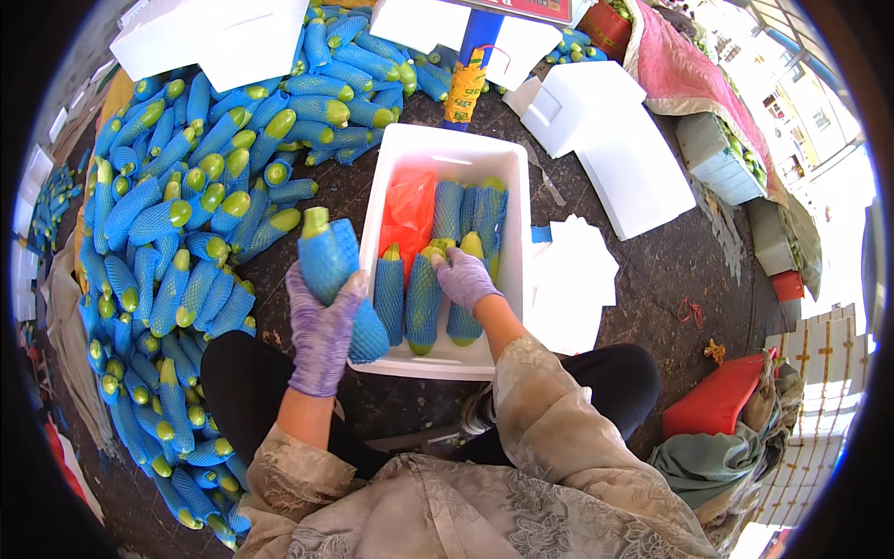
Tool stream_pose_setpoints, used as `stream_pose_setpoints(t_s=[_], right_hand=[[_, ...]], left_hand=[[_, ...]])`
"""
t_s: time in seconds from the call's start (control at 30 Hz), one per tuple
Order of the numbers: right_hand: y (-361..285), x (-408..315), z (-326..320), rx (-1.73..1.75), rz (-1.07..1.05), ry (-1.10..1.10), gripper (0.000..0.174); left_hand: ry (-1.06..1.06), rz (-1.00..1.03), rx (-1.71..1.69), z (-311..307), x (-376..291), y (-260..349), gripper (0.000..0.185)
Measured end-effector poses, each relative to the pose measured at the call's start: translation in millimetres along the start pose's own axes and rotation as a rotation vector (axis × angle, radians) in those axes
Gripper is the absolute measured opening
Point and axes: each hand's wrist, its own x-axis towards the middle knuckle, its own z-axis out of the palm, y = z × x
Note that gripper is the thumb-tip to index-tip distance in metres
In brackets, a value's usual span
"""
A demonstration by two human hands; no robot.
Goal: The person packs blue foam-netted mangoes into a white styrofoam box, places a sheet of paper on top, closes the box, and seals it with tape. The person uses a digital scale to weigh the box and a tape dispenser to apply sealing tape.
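My left hand (321,328), in a purple knitted glove, grips a zucchini in blue foam netting (325,262) just left of the box. A second netted piece seems pressed against it; I cannot tell for sure. Inside the white foam box (513,209) my right hand (464,278), gloved alike, has its thumb and fingers at the upper end of a netted zucchini (422,304). Its fingertips are partly hidden. Other netted zucchini (389,293) lie beside it and in the box's far half (447,209). A red plastic bag (408,209) lines the far left part.
A large heap of netted zucchini (195,189) spreads along the left. A blue post (478,38) with yellow wrapping rises behind the box. White foam pieces (628,168) and torn white sheets (576,279) lie to the right. A knife (552,187) is on the floor beside the box. A red container (712,395) stands lower right.
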Motion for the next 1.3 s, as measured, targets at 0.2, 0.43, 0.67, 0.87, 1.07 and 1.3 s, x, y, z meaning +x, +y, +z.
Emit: stream_pose_setpoints(t_s=[0.2, 0.43, 0.67, 0.87, 1.07, 1.3], right_hand=[[-43.5, -113.7, -61.4, 0.817, -0.31, 0.203, 0.094], [-43.2, -129.7, -92.6, 0.824, -0.334, 0.512, 0.09], [4.2, -113.8, -51.9, -0.68, 0.167, 0.234, 0.085], [-1.4, -82.9, -14.5, -0.76, -0.017, 0.096, 0.081], [50.1, -29.6, -19.6, -0.394, -0.029, 0.012, 0.144], [54.0, -25.6, 23.0, -0.541, -0.279, 0.561, 0.09]], left_hand=[[-0.499, -0.378, -0.508, 63.8, 18.4, -42.4, 0.044], [-1.116, 0.869, 1.729, 164.2, 25.6, -172.1, 0.044], [-1.317, 0.708, 1.678, 88.7, 39.4, -124.8, 0.041], [-1.172, 0.435, 1.621, 70.3, 23.1, -96.0, 0.048], [-0.992, 0.146, 1.436, 32.7, -45.3, -54.5, 0.065], [-0.619, 0.477, 1.497, 8.7, -80.0, -117.2, 0.009]])
